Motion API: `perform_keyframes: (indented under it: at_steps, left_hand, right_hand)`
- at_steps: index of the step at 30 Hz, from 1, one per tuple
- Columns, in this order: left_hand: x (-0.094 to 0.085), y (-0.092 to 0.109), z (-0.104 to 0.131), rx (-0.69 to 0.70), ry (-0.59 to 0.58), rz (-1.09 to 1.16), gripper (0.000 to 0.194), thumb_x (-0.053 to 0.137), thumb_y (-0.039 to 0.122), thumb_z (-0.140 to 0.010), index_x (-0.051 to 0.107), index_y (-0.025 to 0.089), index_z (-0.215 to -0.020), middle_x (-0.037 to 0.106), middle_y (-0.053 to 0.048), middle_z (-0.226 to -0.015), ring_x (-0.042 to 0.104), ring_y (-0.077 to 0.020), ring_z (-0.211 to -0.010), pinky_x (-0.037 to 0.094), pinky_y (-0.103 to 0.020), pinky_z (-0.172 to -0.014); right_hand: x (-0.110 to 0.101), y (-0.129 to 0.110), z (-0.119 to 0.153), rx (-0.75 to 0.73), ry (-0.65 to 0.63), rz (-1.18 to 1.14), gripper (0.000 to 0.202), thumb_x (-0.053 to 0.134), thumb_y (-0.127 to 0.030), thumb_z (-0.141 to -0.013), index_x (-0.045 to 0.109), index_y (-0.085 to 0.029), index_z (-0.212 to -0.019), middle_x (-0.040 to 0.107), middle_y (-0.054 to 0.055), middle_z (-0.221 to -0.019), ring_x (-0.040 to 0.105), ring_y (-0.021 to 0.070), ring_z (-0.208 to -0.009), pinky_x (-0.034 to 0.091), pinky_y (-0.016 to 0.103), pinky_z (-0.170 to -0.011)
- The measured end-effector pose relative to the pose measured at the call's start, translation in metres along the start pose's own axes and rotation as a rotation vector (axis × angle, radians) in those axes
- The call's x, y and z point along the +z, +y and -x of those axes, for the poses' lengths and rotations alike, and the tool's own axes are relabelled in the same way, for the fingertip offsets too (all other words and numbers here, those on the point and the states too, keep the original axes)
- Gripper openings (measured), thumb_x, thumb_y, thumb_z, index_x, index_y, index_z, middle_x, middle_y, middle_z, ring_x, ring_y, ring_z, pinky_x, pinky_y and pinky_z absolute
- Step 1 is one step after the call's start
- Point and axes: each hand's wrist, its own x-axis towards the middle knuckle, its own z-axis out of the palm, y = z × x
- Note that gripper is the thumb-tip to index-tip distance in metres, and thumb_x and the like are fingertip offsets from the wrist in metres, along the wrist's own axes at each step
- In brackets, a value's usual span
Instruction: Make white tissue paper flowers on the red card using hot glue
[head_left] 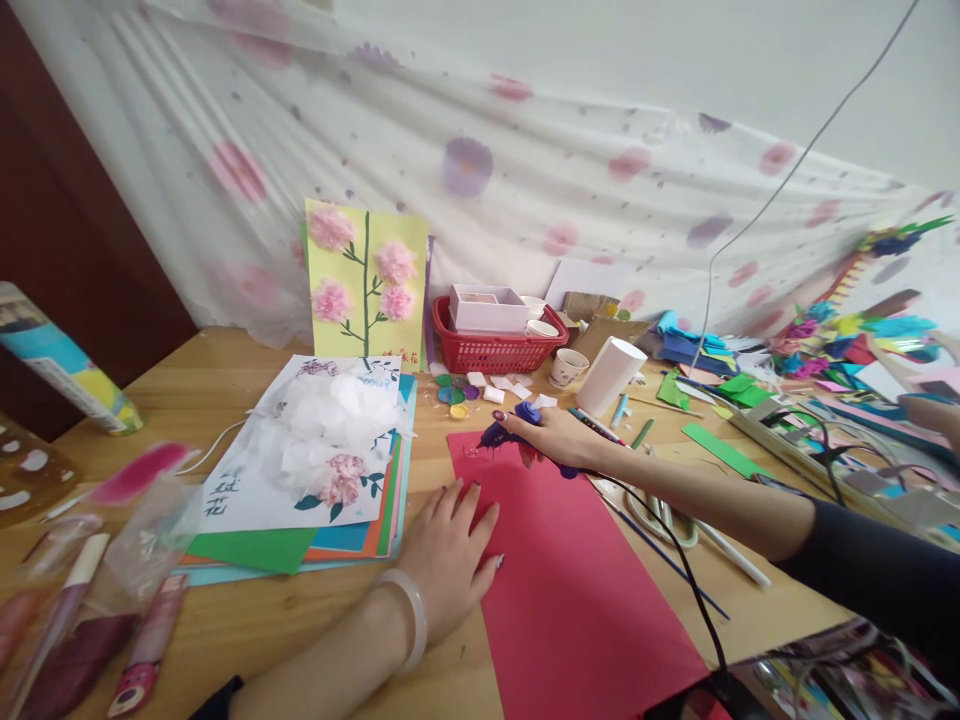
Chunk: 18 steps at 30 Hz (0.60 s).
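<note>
My right hand (551, 438) is wrapped round a blue glue gun (501, 434), its nozzle pointing down at the far left corner of a red paper sheet (577, 580). Small clear traces show on the paper beneath the nozzle. My left hand (450, 550) lies flat with fingers spread, its fingertips over the sheet's left edge, and holds nothing. A black cord (675, 545) runs from the gun toward the front edge of the table.
Left of the sheet, white tissue (322, 420) covers a painted page on coloured papers. Behind stand a red basket (487, 352), a paper cup (568, 368), a white roll (611, 376) and a yellow flower picture (365, 280). A power strip (795, 450) lies right.
</note>
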Motion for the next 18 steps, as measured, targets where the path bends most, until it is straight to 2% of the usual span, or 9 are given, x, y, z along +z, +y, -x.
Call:
perform_keyframes:
  at_steps: [6,11,15,18]
  left_hand:
    - [-0.0011,0.0004,-0.0005,-0.004,-0.009,0.012,0.052,0.042,0.045,-0.095,0.052,0.018,-0.138,0.05,-0.017,-0.143,0.041,-0.0364,-0.133,0.034,-0.052,-0.108]
    - [-0.0022,0.0009,-0.0016,-0.015,-0.049,0.018,0.053,0.041,0.044,-0.095,0.05,0.018,-0.14,0.047,-0.017,-0.145,0.04,-0.0376,-0.134,0.034,-0.053,-0.108]
    - [-0.0015,-0.0004,-0.001,-0.007,-0.031,0.001,0.053,0.04,0.045,-0.095,0.051,0.018,-0.139,0.047,-0.017,-0.145,0.041,-0.0367,-0.133,0.034,-0.052,-0.108]
    - [0.0011,-0.0002,0.0003,-0.001,0.002,-0.006,0.052,0.04,0.046,-0.095,0.052,0.018,-0.138,0.048,-0.017,-0.144,0.042,-0.0362,-0.132,0.036,-0.052,-0.107]
  right_hand:
    - [0.0003,-0.0021,0.0014,0.047,0.028,0.027,0.082,0.025,-0.084,-0.08,0.059,-0.018,-0.048,0.059,0.005,-0.049,0.055,0.0126,-0.046,0.045,0.024,-0.05]
    - [-0.0021,-0.0062,0.0057,-0.061,0.0,0.042,0.079,0.027,-0.076,-0.087,0.06,-0.017,-0.047,0.061,0.004,-0.053,0.057,0.0118,-0.051,0.045,0.022,-0.054]
    - [-0.0008,-0.0031,0.0031,0.048,0.044,0.059,0.077,0.028,-0.081,-0.083,0.058,-0.018,-0.05,0.057,0.003,-0.049,0.052,0.0118,-0.042,0.041,0.024,-0.045]
    - [0.0003,0.0022,-0.0005,0.048,0.051,0.04,0.08,0.026,-0.084,-0.08,0.061,-0.018,-0.053,0.059,0.004,-0.052,0.053,0.0119,-0.044,0.042,0.023,-0.046]
